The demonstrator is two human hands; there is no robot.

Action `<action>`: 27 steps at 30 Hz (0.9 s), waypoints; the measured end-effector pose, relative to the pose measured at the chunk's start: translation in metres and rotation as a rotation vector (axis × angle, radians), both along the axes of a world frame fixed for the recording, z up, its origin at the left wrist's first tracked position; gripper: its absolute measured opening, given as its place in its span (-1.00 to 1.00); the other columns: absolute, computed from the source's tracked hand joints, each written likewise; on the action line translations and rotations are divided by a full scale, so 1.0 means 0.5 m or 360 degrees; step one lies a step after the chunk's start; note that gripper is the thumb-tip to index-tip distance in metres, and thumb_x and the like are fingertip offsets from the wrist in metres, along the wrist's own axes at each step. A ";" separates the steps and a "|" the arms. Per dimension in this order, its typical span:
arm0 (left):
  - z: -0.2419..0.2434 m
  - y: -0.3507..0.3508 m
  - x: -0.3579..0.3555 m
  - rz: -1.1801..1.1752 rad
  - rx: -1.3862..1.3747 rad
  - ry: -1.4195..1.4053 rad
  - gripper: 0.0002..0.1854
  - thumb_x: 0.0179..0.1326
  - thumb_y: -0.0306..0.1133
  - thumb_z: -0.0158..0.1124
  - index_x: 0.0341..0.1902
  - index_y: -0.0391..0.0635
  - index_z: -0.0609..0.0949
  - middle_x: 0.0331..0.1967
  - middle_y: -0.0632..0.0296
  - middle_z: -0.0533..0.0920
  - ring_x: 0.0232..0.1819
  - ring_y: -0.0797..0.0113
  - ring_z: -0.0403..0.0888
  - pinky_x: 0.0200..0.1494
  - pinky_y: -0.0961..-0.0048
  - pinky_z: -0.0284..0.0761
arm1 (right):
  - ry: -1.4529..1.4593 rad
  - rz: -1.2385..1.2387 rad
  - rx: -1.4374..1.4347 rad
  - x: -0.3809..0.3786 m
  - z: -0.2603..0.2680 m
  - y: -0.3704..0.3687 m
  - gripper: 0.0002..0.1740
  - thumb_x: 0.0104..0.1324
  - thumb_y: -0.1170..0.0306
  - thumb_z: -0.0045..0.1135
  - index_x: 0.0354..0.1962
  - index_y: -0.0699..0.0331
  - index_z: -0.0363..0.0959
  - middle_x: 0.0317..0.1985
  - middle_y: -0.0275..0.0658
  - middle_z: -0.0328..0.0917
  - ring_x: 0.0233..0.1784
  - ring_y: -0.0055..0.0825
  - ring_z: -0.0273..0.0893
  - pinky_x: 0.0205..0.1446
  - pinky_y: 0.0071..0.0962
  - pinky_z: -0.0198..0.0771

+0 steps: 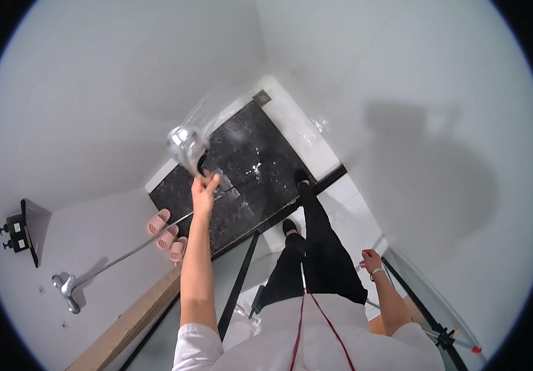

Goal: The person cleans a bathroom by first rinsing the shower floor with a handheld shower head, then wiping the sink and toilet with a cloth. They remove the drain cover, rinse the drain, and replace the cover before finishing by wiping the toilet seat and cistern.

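My left hand (204, 192) grips the handle of a chrome shower head (185, 141), held out over the dark shower floor (248, 153). Water sprays from the head towards the wall corner, and the head looks blurred. A metal shower hose (132, 252) runs from near my hand to a chrome mixer tap (67, 287) on the left wall. At my right side hangs my right hand (371, 261), fingers loosely bent and apart, with nothing seen in it. A bracelet circles that wrist.
Pink slippers (166, 237) stand against the left wall, below a black shelf (25, 233) with pump bottles. A dark raised sill (280, 211) edges the shower floor; one foot is past it. Glass panels with black frames (240, 283) flank me. A square drain (261, 98) sits in the corner.
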State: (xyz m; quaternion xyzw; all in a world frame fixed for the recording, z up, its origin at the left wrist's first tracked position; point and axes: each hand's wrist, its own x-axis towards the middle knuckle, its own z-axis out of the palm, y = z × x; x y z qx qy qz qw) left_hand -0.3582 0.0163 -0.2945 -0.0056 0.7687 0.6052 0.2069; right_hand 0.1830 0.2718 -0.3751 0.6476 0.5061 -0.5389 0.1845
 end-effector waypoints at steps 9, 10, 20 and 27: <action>-0.059 -0.017 -0.101 0.0401 0.0071 -0.0246 -0.85 0.07 -0.50 0.22 -0.56 -0.21 0.49 -0.29 0.29 0.45 -0.13 0.53 0.36 0.02 0.56 0.18 | 0.0413 -0.0219 -0.0061 -0.600 -0.336 0.207 -0.77 0.23 0.31 0.01 -0.36 0.34 0.45 -0.53 -0.30 0.46 -0.60 -0.59 0.42 -0.57 -0.58 0.38; -0.083 -0.011 -0.112 0.0360 0.0066 -0.0239 -0.90 0.08 -0.53 0.18 -0.50 -0.21 0.48 -0.31 0.31 0.44 -0.20 0.52 0.38 -0.02 0.54 0.21 | 0.0467 -0.0237 -0.0029 -0.677 -0.379 0.223 -0.81 0.25 0.34 0.00 -0.38 0.31 0.43 -0.55 -0.34 0.42 -0.61 -0.64 0.37 -0.60 -0.60 0.35; -0.448 0.025 -0.185 0.0456 0.0183 -0.0287 -0.81 0.06 -0.49 0.22 -0.37 -0.10 0.36 -0.43 0.24 0.46 -0.30 0.38 0.42 -0.08 0.41 0.30 | 0.0736 0.0066 -0.0116 -1.221 -0.776 0.228 -0.61 0.25 0.23 -0.01 -0.07 0.31 0.39 -0.25 -0.26 0.48 -0.34 -0.52 0.48 -0.35 -0.50 0.46; -0.686 -0.022 -0.202 0.0376 0.0171 -0.0301 -0.76 0.02 -0.44 0.27 -0.37 -0.10 0.35 -0.45 0.24 0.45 -0.34 0.38 0.41 -0.08 0.37 0.30 | 0.0767 0.0237 0.0103 -1.417 -1.122 0.208 -0.56 0.26 0.28 -0.10 0.03 0.35 0.34 -0.13 -0.12 0.49 -0.23 -0.37 0.51 -0.30 -0.42 0.48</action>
